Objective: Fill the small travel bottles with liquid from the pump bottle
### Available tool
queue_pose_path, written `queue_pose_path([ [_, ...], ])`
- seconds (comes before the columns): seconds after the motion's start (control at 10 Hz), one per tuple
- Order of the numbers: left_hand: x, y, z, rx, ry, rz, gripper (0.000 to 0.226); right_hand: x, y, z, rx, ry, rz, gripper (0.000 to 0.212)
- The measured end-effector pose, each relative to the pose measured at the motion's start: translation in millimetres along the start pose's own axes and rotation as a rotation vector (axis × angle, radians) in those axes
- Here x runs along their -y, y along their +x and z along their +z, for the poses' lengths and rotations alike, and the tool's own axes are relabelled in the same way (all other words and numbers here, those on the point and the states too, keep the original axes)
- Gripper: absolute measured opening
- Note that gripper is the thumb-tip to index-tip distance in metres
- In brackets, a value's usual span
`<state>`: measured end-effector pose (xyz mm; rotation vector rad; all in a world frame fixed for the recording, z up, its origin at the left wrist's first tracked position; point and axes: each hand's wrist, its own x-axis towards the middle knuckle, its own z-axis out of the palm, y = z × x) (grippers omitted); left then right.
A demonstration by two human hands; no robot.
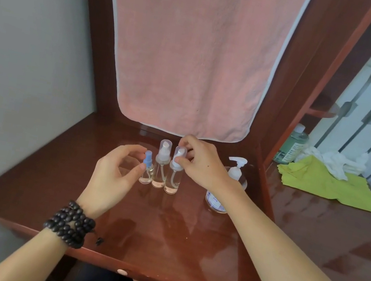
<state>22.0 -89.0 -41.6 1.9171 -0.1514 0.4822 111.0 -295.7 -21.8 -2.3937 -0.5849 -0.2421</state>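
Beaded bracelet nearest. Left hand loosely curled beside blue-capped bottle, grip unclear; right hand pinching cap of tall bottle. 3 bottles upright, pump bottle right. Uncapping probably underway; next: steady, lift off.

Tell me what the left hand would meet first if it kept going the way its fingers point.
Probably the small blue-capped spray bottle: the left hand is cupped open right beside it, fingertips almost at its cap and neck. Contact is unclear.
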Motion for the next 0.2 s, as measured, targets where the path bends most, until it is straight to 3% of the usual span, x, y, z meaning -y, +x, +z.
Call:
queue_pose_path([
  [0.2, -3.7, 0.4, 6.7, -0.004, 0.029, 0.031, 0.026, 3.2, -4.8, -2.6, 0.017, -0.006, -0.032, 0.024],
])
